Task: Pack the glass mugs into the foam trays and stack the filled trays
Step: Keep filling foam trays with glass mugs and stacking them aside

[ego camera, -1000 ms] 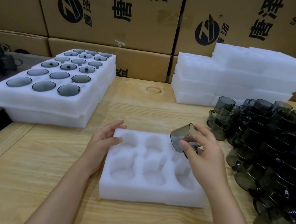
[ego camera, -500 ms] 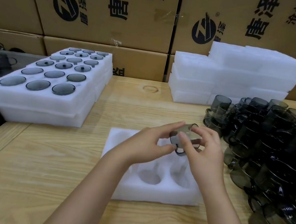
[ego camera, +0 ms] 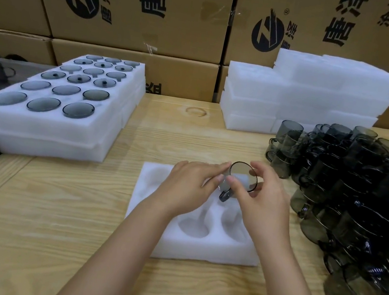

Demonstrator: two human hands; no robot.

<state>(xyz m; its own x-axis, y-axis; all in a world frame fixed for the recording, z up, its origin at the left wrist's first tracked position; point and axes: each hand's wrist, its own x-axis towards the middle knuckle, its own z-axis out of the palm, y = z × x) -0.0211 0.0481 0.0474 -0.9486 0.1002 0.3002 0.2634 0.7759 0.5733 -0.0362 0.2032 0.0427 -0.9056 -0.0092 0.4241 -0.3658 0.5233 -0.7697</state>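
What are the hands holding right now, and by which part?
One smoky grey glass mug, above the white foam tray. The right hand pinches its round rim; the left hand holds its side wall. Its handle is not gripped.

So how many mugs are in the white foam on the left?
18 mugs, six rows of three in the top foam layer; the layer underneath may hide more.

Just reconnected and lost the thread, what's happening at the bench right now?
A person holds one smoky glass mug with the left hand and right hand over the back right part of the foam tray in front of them. The tray pockets in view are empty. At the left sit stacked filled trays, at the back right spare foam, and at the right a pile of loose mugs.
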